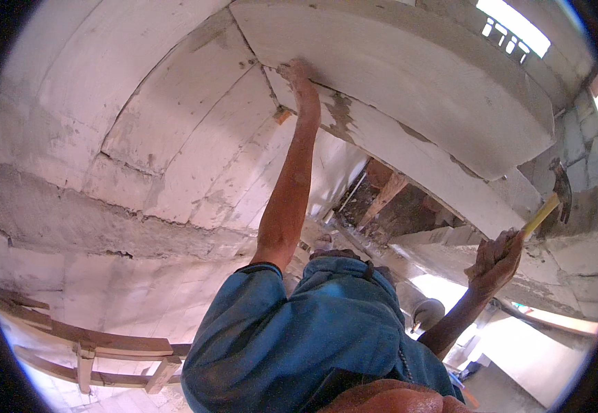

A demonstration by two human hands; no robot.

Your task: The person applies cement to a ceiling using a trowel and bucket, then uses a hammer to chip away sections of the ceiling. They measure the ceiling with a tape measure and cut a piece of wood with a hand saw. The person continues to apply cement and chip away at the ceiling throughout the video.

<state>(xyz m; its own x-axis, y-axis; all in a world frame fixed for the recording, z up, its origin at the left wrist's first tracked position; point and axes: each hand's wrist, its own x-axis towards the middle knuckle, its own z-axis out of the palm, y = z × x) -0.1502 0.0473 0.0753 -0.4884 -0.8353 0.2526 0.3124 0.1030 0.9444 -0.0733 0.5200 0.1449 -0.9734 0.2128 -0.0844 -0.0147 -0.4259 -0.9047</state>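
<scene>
My right hand (497, 260) is wrapped round the pale yellow handle of a claw hammer (541, 215), off to the right. The hammer's dark metal head points up and away from me. With my left arm stretched far forward, my left hand (300, 74) rests against the long white block (381, 62), close to where it meets the white block wall (196, 124). Its fingers are mostly hidden, so I cannot tell whether they hold anything. Grey mortar smears mark the joint just right of that hand.
Below the long block lies an opening with a wooden piece (381, 199) inside. A curved wooden ladder-like frame (106, 344) stands at the lower left. A round bucket-like container (428, 313) sits near my right forearm. Bright openings show at the upper right.
</scene>
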